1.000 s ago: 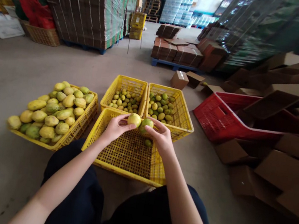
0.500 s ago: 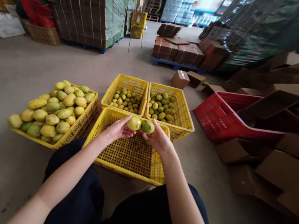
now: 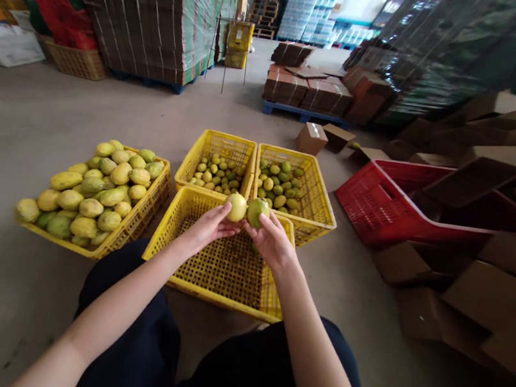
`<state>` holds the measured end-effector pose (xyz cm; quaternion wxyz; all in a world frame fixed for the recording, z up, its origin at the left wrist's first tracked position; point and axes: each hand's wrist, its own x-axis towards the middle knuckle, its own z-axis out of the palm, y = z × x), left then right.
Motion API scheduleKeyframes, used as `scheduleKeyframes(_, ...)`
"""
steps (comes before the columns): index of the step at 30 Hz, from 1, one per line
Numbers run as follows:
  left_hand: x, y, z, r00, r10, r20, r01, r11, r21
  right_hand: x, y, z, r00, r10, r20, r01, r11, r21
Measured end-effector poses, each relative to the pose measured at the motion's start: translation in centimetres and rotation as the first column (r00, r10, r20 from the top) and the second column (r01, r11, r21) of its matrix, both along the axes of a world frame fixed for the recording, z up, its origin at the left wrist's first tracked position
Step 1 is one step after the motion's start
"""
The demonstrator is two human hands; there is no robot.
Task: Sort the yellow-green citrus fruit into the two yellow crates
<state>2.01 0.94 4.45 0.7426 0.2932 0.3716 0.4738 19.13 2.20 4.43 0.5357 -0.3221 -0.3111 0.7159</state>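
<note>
In the head view my left hand is closed around a round pale-yellow fruit, thumb on its side. My right hand grips a round green fruit beside it. The two fruits are held close together above the far part of a yellow plastic crate with a perforated bottom. Inside that crate, part of the floor lies hidden behind my hands. Just beyond stand two more yellow crates: the left one holds small yellow-green fruits, the right one greener fruits.
A yellow crate at left is heaped with larger yellow-green oblong fruits. To the right, a red crate stands among open cardboard boxes. Flattened cartons lie on a blue pallet farther back, near wrapped stacks.
Both fruits have been raised slightly toward the far crates and turned in my fingers. My right hand's fingers have shifted around the green fruit. The crates stay put.
</note>
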Motion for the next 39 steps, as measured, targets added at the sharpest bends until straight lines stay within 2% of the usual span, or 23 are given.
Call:
scheduleKeyframes(4,-0.2,-0.1,-0.5,0.996,0.064,-0.056,-0.054,0.986,0.159,-0.1,-0.2,0.3,0.992,-0.011,0.122,0.005,0.999,0.05)
scheduleKeyframes(7,-0.5,0.3,-0.7,0.98,0.138,-0.141,-0.1,0.963,0.25,-0.1,-0.3,0.3,0.966,-0.097,0.238,0.065,0.988,0.137)
scheduleKeyframes(10,-0.7,0.7,-0.9,0.961,0.193,-0.197,-0.116,0.931,0.347,-0.1,-0.5,0.3,0.895,-0.228,0.382,0.124,0.953,0.278)
scheduleKeyframes(13,-0.7,0.8,-1.2,0.955,0.212,-0.207,-0.115,0.909,0.4,-0.2,-0.7,0.1,0.795,-0.373,0.478,0.165,0.892,0.42)
scheduleKeyframes(18,-0.5,0.8,-1.3,0.959,0.216,-0.185,-0.128,0.909,0.395,-0.6,-1.1,-0.7,0.623,-0.611,0.488,0.273,0.755,0.596)
scheduleKeyframes(22,-0.3,0.8,-1.1,0.972,0.179,-0.15,-0.127,0.944,0.305,-0.7,-1.4,-1.0,0.507,-0.695,0.511,0.241,0.683,0.69)
scheduleKeyframes(24,-0.3,0.8,-1.1,0.976,0.16,-0.147,-0.117,0.958,0.263,-0.6,-1.4,-1.0,0.472,-0.708,0.525,0.215,0.671,0.71)
scheduleKeyframes(28,-0.5,0.8,-1.1,0.983,0.129,-0.133,-0.099,0.972,0.211,-0.4,-1.2,-1.0,0.496,-0.696,0.52,0.218,0.679,0.701)
scheduleKeyframes(32,-0.5,0.9,-1.0,0.988,0.121,-0.101,-0.097,0.971,0.216,-0.4,-1.1,-1.1,0.534,-0.68,0.502,0.245,0.693,0.678)
scheduleKeyframes(39,-0.7,0.9,-0.9,0.993,0.103,-0.052,-0.09,0.975,0.203,-0.8,-1.4,-1.3,0.516,-0.71,0.48,0.294,0.672,0.68)
